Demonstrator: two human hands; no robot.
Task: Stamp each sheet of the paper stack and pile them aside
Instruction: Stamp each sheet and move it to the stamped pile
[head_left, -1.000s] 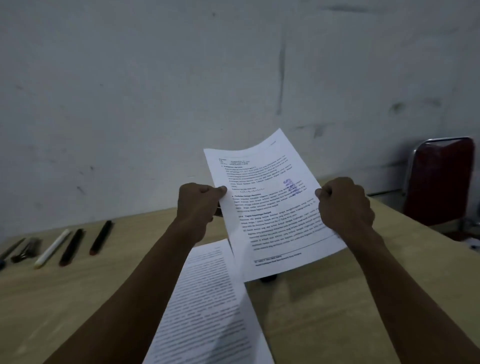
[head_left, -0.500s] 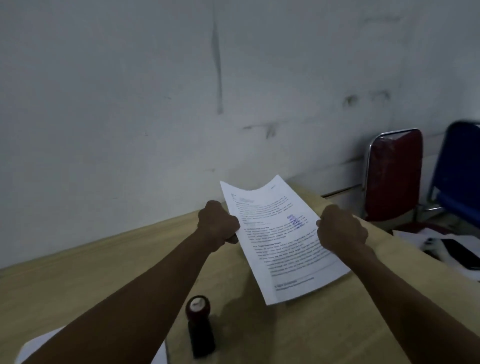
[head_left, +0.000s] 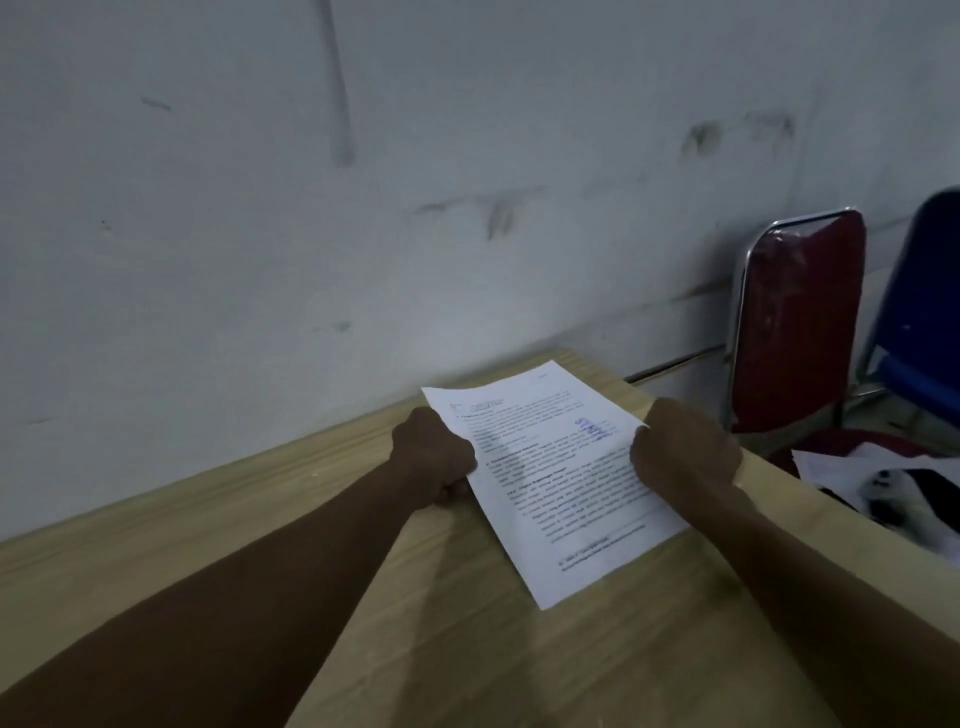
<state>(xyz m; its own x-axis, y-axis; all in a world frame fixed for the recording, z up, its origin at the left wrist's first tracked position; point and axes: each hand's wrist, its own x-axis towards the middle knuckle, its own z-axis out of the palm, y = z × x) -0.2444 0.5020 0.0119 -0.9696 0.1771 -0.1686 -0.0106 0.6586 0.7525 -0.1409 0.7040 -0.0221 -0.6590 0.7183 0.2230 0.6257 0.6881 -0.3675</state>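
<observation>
**Head view: stamped sheet going down at the far right of the table**

Head view shows you the pale wall (head_left: 260, 234) filling the upper frame, then the wooden table (head_left: 467, 649) running below it. Two chairs stand beyond the table's right end, a red chair (head_left: 800, 322) and a blue chair (head_left: 930, 312) beside it, with loose papers (head_left: 852, 462) and something dark on the red seat.

Your sheet (head_left: 561, 483) lies tilted near the far right corner of the table, its lower edge apparently touching the wood. A blue stamp mark (head_left: 592, 427) shows near its upper right, so the stamping of this page looks done; you are at the piling-aside step.

Your left hand (head_left: 434, 460) is closed on the sheet's left edge, and your right hand (head_left: 685, 452) is closed on its right edge. Neither the stamp nor the remaining stack is in view.

Next, you probably need to let both edges go cleanly so the page settles flat, then turn back left for the next sheet.
</observation>
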